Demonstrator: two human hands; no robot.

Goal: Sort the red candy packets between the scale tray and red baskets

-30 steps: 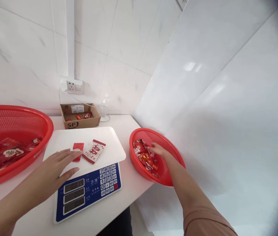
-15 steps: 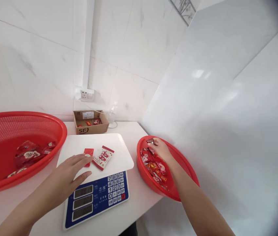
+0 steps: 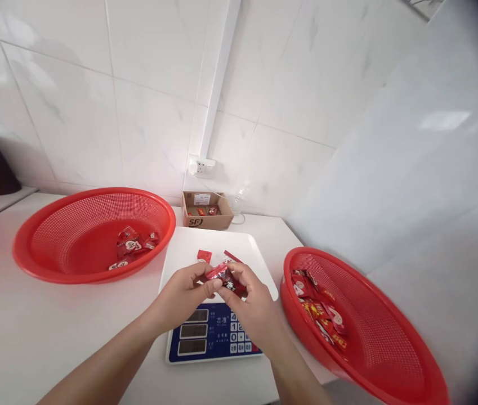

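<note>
Held packet: the dark red packet (image 3: 224, 274) is above the front of the scale's (image 3: 222, 329) tray, between both hands, long axis crosswise, right end slanting toward the person.
Left hand (image 3: 186, 292): thumb and fingers pinched on its left end.
Right hand (image 3: 255, 301): fingers curled around its right end; neither hand is nearer.
Scale tray: a red packet (image 3: 204, 256) and a partly hidden red-edged packet (image 3: 232, 257) lie on it.
Baskets: left basket (image 3: 95, 278) and right basket (image 3: 374, 337) flank the scale.

Red packet (image 3: 226, 276), blue-and-white scale (image 3: 220, 332)
</note>
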